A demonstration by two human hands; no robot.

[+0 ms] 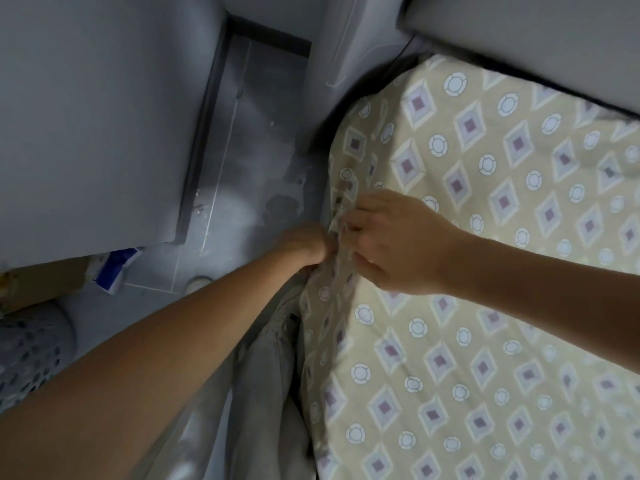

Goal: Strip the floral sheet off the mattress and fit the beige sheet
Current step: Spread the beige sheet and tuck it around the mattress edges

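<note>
Beige sheet (485, 271) edge pinched by L hand (304, 245) & R hand (394, 244).

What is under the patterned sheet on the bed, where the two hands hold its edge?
The patterned sheet covers the whole top, so the mattress cannot be seen. Beside the edge that the left hand and right hand grip, grey fabric hangs down.

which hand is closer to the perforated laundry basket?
Left. The left hand grips the patterned sheet's edge on the basket side; the right hand lies farther over the mattress.
</note>
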